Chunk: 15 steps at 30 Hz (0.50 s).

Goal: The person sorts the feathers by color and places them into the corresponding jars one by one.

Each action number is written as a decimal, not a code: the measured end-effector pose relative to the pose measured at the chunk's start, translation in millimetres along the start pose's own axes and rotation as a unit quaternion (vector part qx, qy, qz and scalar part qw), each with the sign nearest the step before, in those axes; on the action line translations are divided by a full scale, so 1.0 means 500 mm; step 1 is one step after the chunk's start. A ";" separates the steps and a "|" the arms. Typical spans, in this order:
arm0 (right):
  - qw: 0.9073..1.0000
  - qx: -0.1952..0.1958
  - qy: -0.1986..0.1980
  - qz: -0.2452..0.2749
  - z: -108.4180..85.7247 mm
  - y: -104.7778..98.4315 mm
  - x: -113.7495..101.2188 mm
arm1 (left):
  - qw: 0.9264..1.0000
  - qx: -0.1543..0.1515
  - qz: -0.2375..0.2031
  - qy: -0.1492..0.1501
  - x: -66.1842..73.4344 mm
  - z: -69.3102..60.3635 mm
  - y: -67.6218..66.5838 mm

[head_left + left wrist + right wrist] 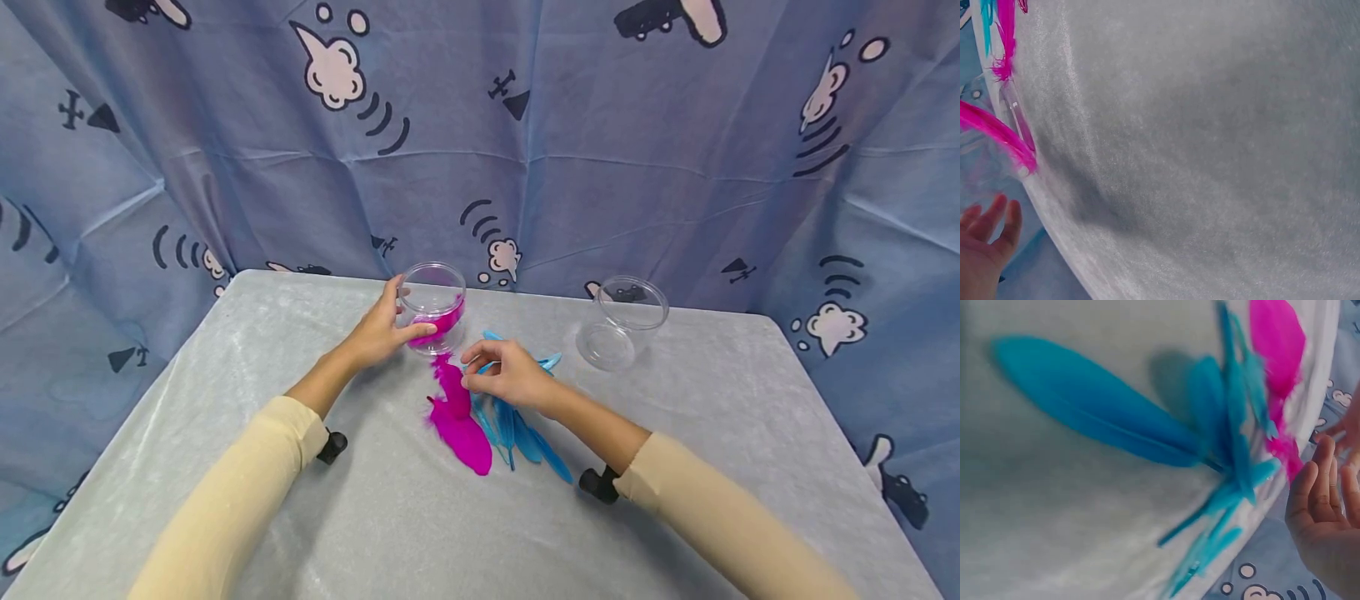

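My left hand (pixel 387 330) grips the side of a clear round container (pixel 433 287), thumb in front and fingers at its far side. Inside it lies a pink feather (pixel 442 322), also seen through the clear wall in the left wrist view. My right hand (pixel 512 375), fingers loosely bent and nothing visible between them, hovers over the blue feathers (pixel 529 437). Pink feathers (pixel 463 429) lie on the cloth just left of these. In the right wrist view, my right hand (pixel 1329 519) is beside the pink feathers (pixel 1277 347) and the pile of blue feathers (pixel 1097 406).
A second clear container (pixel 606 347) stands at the back right of the table (pixel 375 517), with a round clear lid or rim (pixel 632 302) tilted up behind it. A patterned blue curtain (pixel 450 108) hangs behind the table's back edge.
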State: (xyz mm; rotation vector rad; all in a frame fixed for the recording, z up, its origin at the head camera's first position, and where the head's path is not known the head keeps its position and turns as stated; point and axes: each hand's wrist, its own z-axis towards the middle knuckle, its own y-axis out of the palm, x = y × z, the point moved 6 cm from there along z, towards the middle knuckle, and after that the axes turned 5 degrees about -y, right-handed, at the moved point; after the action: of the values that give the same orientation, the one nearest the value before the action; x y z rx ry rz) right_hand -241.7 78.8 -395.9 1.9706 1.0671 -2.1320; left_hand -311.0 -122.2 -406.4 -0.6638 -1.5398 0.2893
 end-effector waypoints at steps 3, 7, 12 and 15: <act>1.000 -0.006 0.003 -0.011 -0.016 0.005 0.015 | 1.000 -0.001 -0.002 0.000 0.000 0.001 0.000; 1.000 -0.018 0.005 -0.007 -0.035 0.013 0.033 | 1.000 -0.002 -0.004 -0.002 -0.001 0.001 0.001; 0.999 -0.030 -0.017 -0.030 -0.054 0.026 0.048 | 1.000 -0.002 -0.002 -0.006 -0.003 0.001 0.002; 0.998 -0.033 -0.032 -0.053 -0.062 0.035 0.054 | 1.000 -0.002 -0.002 -0.006 -0.004 0.001 0.003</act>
State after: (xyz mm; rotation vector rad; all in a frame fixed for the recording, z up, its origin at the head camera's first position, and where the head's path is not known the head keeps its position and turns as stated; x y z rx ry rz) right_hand -211.6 92.4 -426.1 1.8450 1.2392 -2.1643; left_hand -311.4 -122.1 -408.8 -0.6631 -1.5535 0.2883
